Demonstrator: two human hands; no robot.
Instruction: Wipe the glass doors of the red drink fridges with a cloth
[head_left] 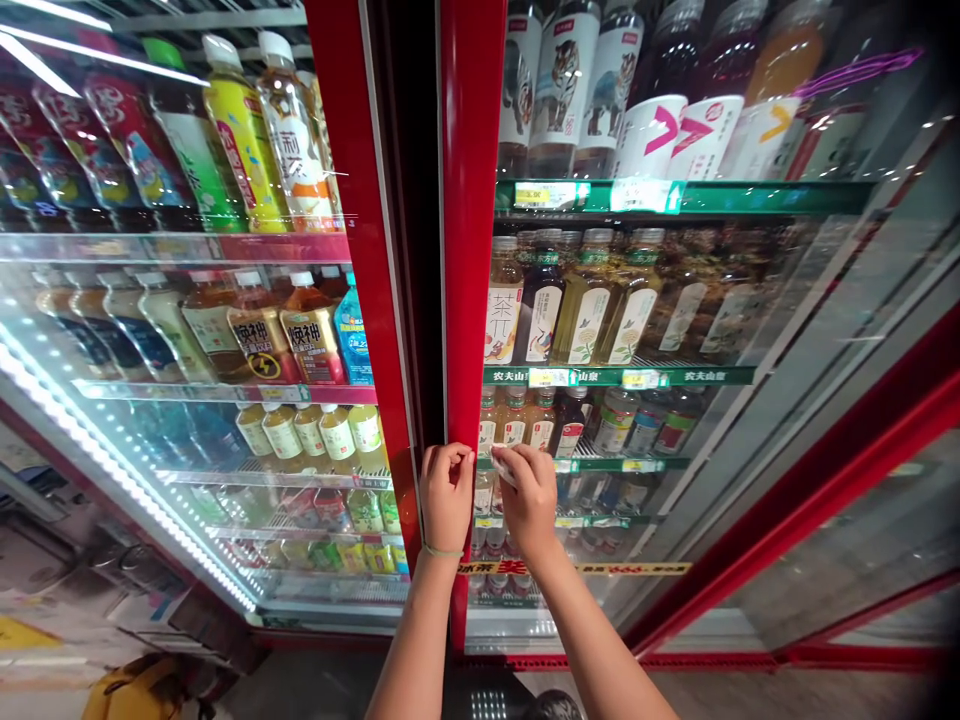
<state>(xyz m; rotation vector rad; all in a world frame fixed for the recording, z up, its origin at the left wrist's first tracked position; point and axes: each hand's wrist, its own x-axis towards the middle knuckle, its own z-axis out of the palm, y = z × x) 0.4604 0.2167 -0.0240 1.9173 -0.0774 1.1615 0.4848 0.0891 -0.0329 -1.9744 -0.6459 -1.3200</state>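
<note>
Both my hands are raised against the red frame [469, 330] of a glass-door drinks fridge. My left hand [445, 495] is curled, its fingertips pinched at the edge of the frame beside a small white strip or label [487, 449]. My right hand [529, 497] is closed too, pinching a small white piece [504, 464] just in front of the glass door [750, 400]. A thin band circles my left wrist. Behind the glass at hand height stand rows of small bottles [525, 420] on a green-edged shelf.
The left fridge [225, 300] holds shelves of tea and juice bottles lit by a white LED strip. The right fridge holds tea bottles on green shelves with price tags [551, 377]. A yellow object [142, 690] lies on the floor at lower left.
</note>
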